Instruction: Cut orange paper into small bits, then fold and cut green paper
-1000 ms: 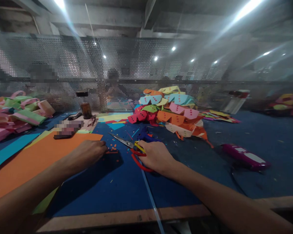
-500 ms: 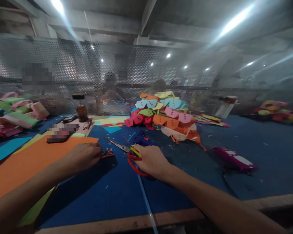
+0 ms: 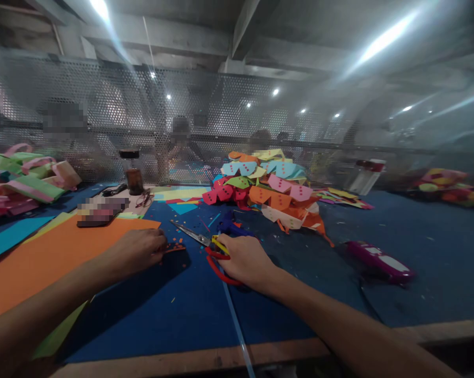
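Observation:
My right hand (image 3: 248, 262) is closed round the red and yellow handles of a pair of scissors (image 3: 191, 234). The blades point up and left, nearly together, with nothing between them. To the left, my left hand (image 3: 142, 248) has its fingers pinched on a thin orange paper strip (image 3: 177, 249), whose free end sticks out toward the scissors. Small orange paper scraps (image 3: 178, 241) lie on the blue table just beyond the strip. Under the left forearm spreads a large orange paper sheet (image 3: 83, 257). A dark blue tool (image 3: 233, 227), partly hidden, lies behind the right hand.
Folded coloured paper pieces (image 3: 276, 184) are heaped at the middle back, others (image 3: 32, 178) at the far left. A jar (image 3: 134, 176) and a phone (image 3: 103, 211) stand or lie back left. At right lies a purple device (image 3: 379, 262). A perforated metal screen (image 3: 205, 105) closes the back.
The view has shifted very slightly. The orange strip looks thinner from this angle; both hands and the scissors keep almost the same places.

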The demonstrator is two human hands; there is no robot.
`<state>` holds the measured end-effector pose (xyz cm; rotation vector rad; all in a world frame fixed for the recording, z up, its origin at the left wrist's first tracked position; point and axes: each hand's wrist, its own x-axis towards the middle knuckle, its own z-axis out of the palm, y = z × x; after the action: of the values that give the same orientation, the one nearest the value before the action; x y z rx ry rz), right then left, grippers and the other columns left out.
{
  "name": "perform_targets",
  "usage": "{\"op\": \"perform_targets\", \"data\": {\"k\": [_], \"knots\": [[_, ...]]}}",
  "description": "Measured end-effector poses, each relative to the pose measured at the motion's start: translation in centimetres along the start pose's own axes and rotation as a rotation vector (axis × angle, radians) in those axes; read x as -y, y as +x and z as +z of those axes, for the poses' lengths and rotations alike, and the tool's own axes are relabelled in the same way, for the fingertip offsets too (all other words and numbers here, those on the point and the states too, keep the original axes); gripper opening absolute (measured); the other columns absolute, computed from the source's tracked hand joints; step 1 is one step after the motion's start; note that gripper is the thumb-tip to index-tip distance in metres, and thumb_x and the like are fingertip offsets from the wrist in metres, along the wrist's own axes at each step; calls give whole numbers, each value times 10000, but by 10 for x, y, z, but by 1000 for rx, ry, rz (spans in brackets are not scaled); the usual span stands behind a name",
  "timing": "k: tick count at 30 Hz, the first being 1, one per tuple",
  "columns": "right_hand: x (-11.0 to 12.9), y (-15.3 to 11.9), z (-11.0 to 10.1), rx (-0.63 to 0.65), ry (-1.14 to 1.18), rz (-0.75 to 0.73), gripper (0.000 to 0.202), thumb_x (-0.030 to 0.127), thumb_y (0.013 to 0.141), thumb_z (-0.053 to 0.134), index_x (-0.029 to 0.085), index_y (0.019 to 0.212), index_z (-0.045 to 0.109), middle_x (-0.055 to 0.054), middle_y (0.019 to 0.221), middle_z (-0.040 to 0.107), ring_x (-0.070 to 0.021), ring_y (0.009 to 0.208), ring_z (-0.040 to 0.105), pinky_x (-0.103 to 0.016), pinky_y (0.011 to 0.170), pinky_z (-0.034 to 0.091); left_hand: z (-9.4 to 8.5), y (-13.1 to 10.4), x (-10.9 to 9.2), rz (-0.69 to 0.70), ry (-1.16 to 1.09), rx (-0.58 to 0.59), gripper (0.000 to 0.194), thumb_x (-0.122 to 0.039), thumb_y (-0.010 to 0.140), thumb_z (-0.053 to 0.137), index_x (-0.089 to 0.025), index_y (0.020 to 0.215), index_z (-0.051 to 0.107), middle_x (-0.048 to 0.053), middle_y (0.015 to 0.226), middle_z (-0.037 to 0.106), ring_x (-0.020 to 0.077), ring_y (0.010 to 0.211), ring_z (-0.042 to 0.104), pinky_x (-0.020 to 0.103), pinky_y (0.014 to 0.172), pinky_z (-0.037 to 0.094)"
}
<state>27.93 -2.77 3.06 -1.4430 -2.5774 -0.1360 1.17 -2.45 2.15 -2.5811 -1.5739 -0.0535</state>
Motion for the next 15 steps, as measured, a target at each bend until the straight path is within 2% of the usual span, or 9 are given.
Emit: {"op": "perform_targets", "data": {"k": [8, 15], "knots": [[-1, 0, 1, -22, -23, -11, 222, 390, 880, 513, 221, 961, 631, -42, 819, 735, -215, 749, 688, -258, 586, 345, -7, -2, -5, -47, -38, 44, 117, -186, 813, 507, -193, 840, 621, 72, 897, 693, 225, 817, 661, 305, 690, 458], [-1, 0, 0, -5, -34, -3, 245, 412, 893, 498, 217, 977, 620, -47, 831, 733, -207, 754, 687, -260, 591, 346, -4, -2, -4, -16, -47, 6, 116, -197, 813, 495, -193, 809, 611, 67, 858, 686, 219, 782, 651, 303, 671, 447]]}}
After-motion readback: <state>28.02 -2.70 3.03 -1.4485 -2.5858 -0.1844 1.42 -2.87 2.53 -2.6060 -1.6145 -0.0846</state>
